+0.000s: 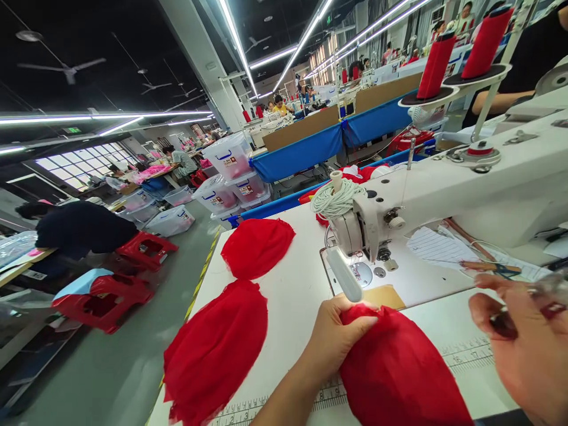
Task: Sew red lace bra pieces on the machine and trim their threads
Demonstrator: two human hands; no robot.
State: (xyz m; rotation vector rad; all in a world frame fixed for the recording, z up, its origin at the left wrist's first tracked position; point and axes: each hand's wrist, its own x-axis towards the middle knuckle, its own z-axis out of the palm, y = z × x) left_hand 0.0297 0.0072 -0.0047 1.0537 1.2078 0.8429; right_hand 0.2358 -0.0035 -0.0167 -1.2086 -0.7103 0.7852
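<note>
My left hand point(333, 337) is closed, pinching the near edge of a red mesh fabric piece point(399, 373) that lies on the white sewing table point(293, 296), just in front of the sewing machine's needle area point(377, 260). My right hand point(523, 343) hovers at the right with fingers curled around a small clear object with a dark tip that I cannot make out. Two more red fabric pieces lie to the left, one at the table's near left point(217, 349) and one further back point(257, 245).
A white sewing machine point(465, 189) fills the right, with a cord spool point(337, 198) and red thread cones point(486, 41) above. Scissors point(492, 267) lie on paper behind the needle. Red stools point(106, 296), plastic bins point(228, 157) and seated workers line the aisle at left.
</note>
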